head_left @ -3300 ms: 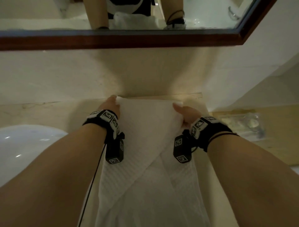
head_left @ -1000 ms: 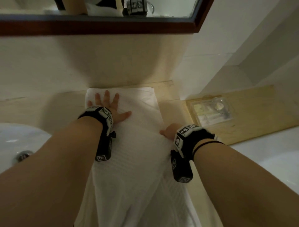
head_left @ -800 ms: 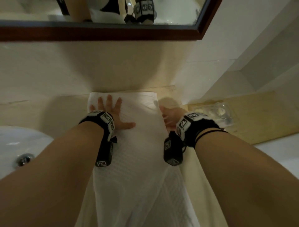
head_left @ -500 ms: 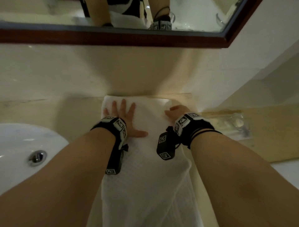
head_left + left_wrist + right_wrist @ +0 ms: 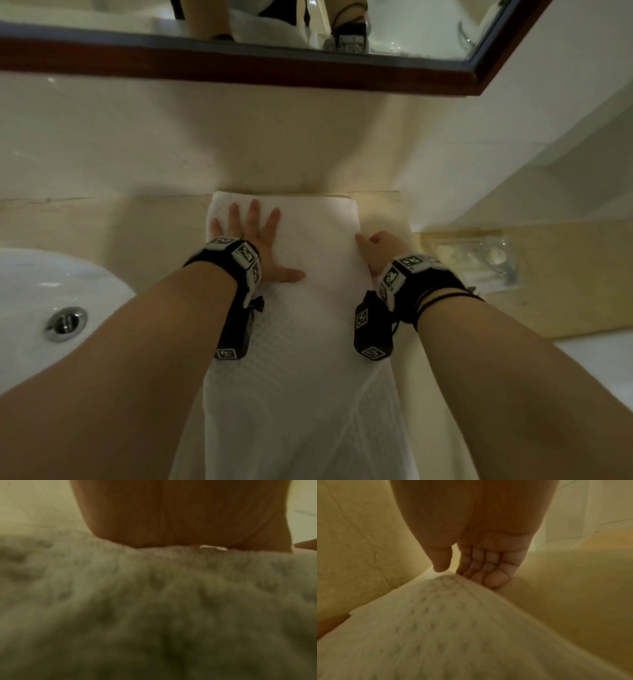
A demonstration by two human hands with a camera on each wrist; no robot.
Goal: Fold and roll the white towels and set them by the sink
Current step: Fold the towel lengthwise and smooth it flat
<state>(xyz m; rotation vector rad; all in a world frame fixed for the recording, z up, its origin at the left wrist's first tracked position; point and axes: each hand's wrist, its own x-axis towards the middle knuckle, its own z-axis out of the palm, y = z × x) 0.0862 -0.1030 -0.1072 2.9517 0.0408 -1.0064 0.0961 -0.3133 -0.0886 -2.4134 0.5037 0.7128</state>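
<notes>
A white waffle-weave towel (image 5: 308, 342) lies folded into a long strip on the beige counter (image 5: 113, 226). Its far end is against the wall and its near end runs out of the bottom of the head view. My left hand (image 5: 253, 240) lies flat on the far left part of the towel with its fingers spread. In the left wrist view only the palm (image 5: 180, 513) shows, pressed on the blurred towel (image 5: 154, 601). My right hand (image 5: 376, 250) is at the towel's right edge. The right wrist view shows its straight fingers (image 5: 488, 568) against the side of the towel (image 5: 445, 615) and the thumb over the top.
The white sink (image 5: 44, 284) with its metal drain (image 5: 65, 322) is at the left. To the right, a clear plastic packet (image 5: 476, 260) lies on a wooden board (image 5: 565, 274). A wood-framed mirror (image 5: 239, 68) hangs above the counter, and the wall corner stands close on the right.
My right hand has slid from the middle of the towel's right side up toward its far end and now sits at the edge. The left hand stays flat on the towel.
</notes>
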